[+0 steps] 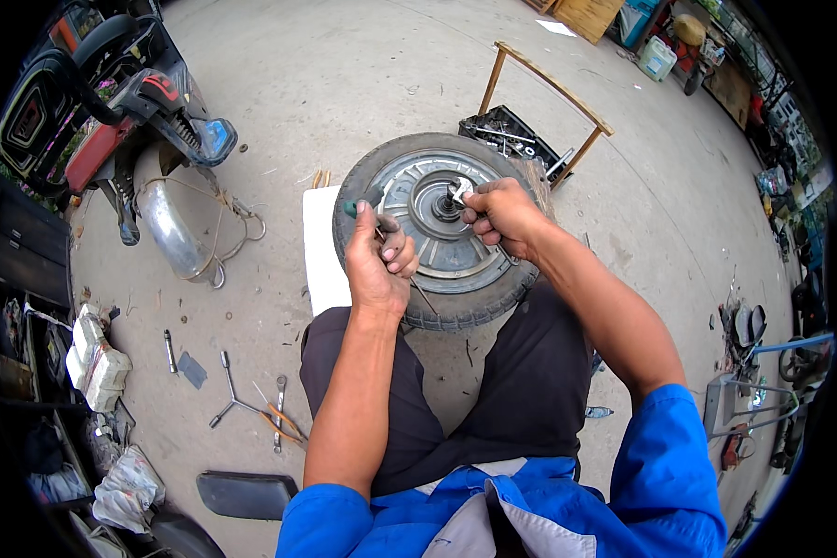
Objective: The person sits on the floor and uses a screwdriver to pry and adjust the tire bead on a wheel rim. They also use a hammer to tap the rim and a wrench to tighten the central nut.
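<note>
A big wheel (445, 225) lies flat in front of the knees (541, 312).
The left hand (379, 265) is curled around a green-handled tool (351, 208). The right hand (504, 216) pinches a silver tool (458, 189) by the middle of the wheel.

A bright blue short-sleeved shirt (539, 485) with pale grey panels (564, 538) down its front tops dark trousers (523, 386) extending beyond the shirt's hem

Head cam, left of a side-by-side fisheye pair (edges bow), sits above and behind the left hand (379, 265) and right hand (504, 219), facing down and forward; hands near, mid-frame, floor (325, 93) well beyond them.
</note>
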`<state>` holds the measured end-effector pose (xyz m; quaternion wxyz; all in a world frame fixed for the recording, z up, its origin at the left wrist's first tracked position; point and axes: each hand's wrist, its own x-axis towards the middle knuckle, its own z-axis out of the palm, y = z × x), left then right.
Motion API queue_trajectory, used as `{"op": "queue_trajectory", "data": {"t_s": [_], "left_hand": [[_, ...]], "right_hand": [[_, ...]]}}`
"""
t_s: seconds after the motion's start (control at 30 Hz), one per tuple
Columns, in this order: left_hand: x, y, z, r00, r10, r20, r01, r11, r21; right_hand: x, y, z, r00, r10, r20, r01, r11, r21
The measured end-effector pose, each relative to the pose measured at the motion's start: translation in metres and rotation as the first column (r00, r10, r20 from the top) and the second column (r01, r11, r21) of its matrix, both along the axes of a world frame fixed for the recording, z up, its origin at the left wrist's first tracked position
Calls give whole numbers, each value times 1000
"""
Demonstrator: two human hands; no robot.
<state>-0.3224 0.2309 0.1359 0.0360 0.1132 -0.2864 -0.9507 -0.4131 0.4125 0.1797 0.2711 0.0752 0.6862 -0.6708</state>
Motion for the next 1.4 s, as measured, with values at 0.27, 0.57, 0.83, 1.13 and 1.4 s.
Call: {"op": "queue_trajectory", "data": {"t_s": [0.27, 0.57, 0.83, 1.13, 1.4], "left_hand": [[1, 0, 1, 1000, 4, 7, -4, 1000, -2], [0, 0, -1, 1000, 0, 14, 0, 1000, 0], [0, 0, -1, 1000, -5, 10, 5, 1000, -8], [-1, 2, 0, 1000, 0, 1, 0, 1000, -16], [0, 0, -1, 1000, -7, 3, 7, 1000, -4]], "right_hand": [[-10, 7, 4, 973, 195, -120, -166, 961, 219], [-43, 29, 8, 873, 478, -102, -443, 862, 248], [-25, 20, 1, 955, 295, -23, -293, 955, 43], [11, -11, -10, 982, -140, 125, 166, 959, -231], [13, -16, -7, 992, -121, 20, 122, 985, -119]]}}
